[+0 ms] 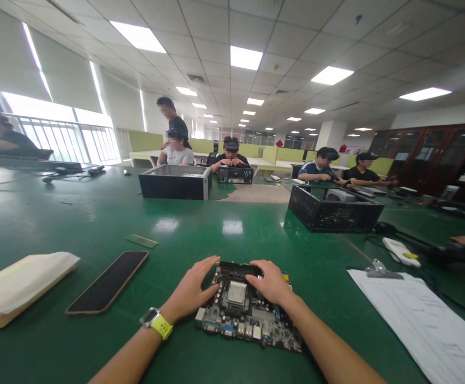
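Board (248,316): lying on the tabletop (192,224), between both hands.
Left hand (190,286): touching the board's left edge, fingers curving; cannot tell whether they are grasping it.
Right hand (271,281): reaching over the board's far side, fingers bending; grip likewise unclear.
Phone (109,282): lying left of the board.
Clipboard (420,314): lying right of the board.

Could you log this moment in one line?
circuit board: on table; left hand: at board's left edge; right hand: over board's far side; phone: left of board
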Action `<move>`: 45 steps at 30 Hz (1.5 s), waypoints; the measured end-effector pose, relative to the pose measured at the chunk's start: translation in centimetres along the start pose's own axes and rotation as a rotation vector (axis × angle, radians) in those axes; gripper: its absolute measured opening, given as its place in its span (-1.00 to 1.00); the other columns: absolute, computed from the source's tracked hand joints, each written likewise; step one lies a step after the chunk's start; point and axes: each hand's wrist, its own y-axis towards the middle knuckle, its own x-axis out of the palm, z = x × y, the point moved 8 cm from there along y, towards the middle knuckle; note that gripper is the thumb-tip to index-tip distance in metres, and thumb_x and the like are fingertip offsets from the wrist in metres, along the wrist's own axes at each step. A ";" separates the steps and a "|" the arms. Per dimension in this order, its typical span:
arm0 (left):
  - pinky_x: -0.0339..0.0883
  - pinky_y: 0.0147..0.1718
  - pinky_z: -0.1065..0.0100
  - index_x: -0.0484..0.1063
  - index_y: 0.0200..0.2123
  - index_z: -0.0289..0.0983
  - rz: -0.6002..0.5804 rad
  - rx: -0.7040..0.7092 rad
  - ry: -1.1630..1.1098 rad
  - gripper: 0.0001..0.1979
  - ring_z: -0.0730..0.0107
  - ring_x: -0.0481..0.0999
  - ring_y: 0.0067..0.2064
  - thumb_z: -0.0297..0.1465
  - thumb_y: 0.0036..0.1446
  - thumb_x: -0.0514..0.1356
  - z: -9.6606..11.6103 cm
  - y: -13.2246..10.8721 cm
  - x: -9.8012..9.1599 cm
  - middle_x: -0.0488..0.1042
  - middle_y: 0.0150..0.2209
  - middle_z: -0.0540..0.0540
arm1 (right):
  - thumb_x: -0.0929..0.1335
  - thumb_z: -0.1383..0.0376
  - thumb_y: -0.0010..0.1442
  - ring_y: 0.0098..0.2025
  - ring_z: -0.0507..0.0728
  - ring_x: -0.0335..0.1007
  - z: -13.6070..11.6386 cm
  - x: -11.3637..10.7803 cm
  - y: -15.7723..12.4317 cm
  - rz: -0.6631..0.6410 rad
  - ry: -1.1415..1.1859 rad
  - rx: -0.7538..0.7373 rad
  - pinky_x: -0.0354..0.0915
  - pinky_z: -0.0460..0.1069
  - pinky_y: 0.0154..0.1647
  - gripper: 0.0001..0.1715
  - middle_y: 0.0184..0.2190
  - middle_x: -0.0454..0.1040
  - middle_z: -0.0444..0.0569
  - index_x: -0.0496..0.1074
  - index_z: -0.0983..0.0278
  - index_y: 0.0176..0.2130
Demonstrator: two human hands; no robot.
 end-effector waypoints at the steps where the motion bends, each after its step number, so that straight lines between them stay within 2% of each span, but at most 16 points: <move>1: 0.13 0.17 0.00 0.19 0.18 -0.22 0.004 0.000 0.000 -0.43 0.12 0.25 0.19 -0.35 0.07 0.18 0.0 0.0 0.0 0.29 0.18 -0.20 | 0.32 0.11 0.11 -0.01 0.17 0.31 -0.1 0.0 -0.1 -0.001 0.001 0.007 0.14 0.03 0.06 -0.51 -0.05 0.46 -0.01 0.41 0.25 0.00; 5: 0.17 0.15 0.04 0.25 0.14 -0.22 0.054 -0.022 0.015 -0.50 0.13 0.30 0.16 -0.31 0.10 0.15 -0.4 0.1 -0.3 0.34 0.14 -0.19 | 0.32 0.12 0.11 -0.02 0.17 0.31 -0.7 -0.3 -0.3 -0.005 0.014 0.019 0.14 0.03 0.04 -0.53 -0.06 0.46 -0.02 0.42 0.23 -0.01; 10: 0.24 0.08 0.09 0.31 0.08 -0.22 0.096 -0.069 0.024 -0.54 0.15 0.37 0.08 -0.35 0.07 0.16 -0.8 0.0 -0.8 0.42 0.04 -0.17 | 0.29 0.14 0.14 -0.04 0.15 0.31 -2.3 0.2 -1.1 -0.012 0.050 -0.045 0.14 0.01 0.02 -0.59 -0.10 0.48 -0.04 0.44 0.23 -0.04; 14: 0.29 -0.02 0.17 0.40 -0.05 -0.20 0.058 -0.088 0.011 -0.65 0.21 0.44 -0.07 -0.41 0.05 0.15 -0.7 0.0 -0.7 0.50 -0.14 -0.11 | 0.29 0.16 0.15 -0.05 0.14 0.31 -3.3 0.4 -1.7 -0.019 0.049 -0.057 0.15 0.01 0.00 -0.63 -0.12 0.48 -0.06 0.45 0.21 -0.07; 17: 0.30 -0.11 0.22 0.46 -0.23 -0.20 0.017 -0.085 0.027 -0.80 0.24 0.44 -0.16 -0.43 0.04 0.13 -0.3 0.0 -0.6 0.50 -0.25 -0.07 | 0.28 0.18 0.16 -0.06 0.13 0.31 -3.8 0.6 -2.1 -0.038 0.053 -0.060 0.15 0.00 -0.01 -0.66 -0.13 0.49 -0.07 0.45 0.20 -0.08; 21: 0.28 -0.21 0.28 0.43 -0.40 -0.21 -0.022 -0.066 0.052 -0.90 0.27 0.41 -0.25 -0.46 0.01 0.11 0.3 0.1 -0.5 0.47 -0.38 -0.03 | 0.24 0.22 0.19 -0.06 0.11 0.32 -3.9 0.6 -2.1 -0.035 0.059 -0.055 0.14 -0.01 -0.02 -0.69 -0.14 0.50 -0.07 0.46 0.21 -0.11; 29: 0.25 -0.20 0.30 0.40 -0.38 -0.24 -0.024 -0.079 0.033 -0.92 0.30 0.39 -0.24 -0.43 0.04 0.11 0.1 0.1 -0.4 0.45 -0.35 -0.04 | 0.22 0.29 0.20 -0.12 0.09 0.33 -3.2 1.2 -1.5 -0.027 0.091 -0.071 0.14 -0.05 -0.06 -0.74 -0.21 0.51 -0.11 0.47 0.20 -0.20; 40: 0.28 -0.16 0.30 0.41 -0.32 -0.23 -0.027 -0.097 -0.008 -0.88 0.31 0.43 -0.22 -0.41 0.10 0.08 -0.3 0.1 -0.2 0.47 -0.30 -0.04 | 0.20 0.28 0.22 -0.08 0.09 0.34 -3.2 1.3 -1.4 -0.033 0.077 -0.069 0.14 -0.03 -0.03 -0.69 -0.15 0.50 -0.11 0.46 0.18 -0.13; 43: 0.29 -0.14 0.30 0.42 -0.26 -0.22 -0.027 -0.103 -0.023 -0.84 0.31 0.44 -0.20 -0.42 0.07 0.10 -0.5 0.0 -0.1 0.48 -0.27 -0.04 | 0.21 0.24 0.23 -0.04 0.11 0.32 -3.8 0.6 -1.6 -0.015 0.048 -0.081 0.13 0.00 0.02 -0.66 -0.09 0.48 -0.07 0.42 0.20 -0.05; 45: 0.30 -0.14 0.30 0.42 -0.25 -0.22 -0.030 -0.100 -0.023 -0.83 0.31 0.44 -0.19 -0.42 0.06 0.11 -0.6 0.0 0.0 0.49 -0.27 -0.04 | 0.23 0.20 0.22 -0.01 0.14 0.29 -5.0 -0.4 -2.0 0.014 0.015 -0.120 0.11 0.02 0.06 -0.65 -0.07 0.46 -0.04 0.41 0.22 -0.04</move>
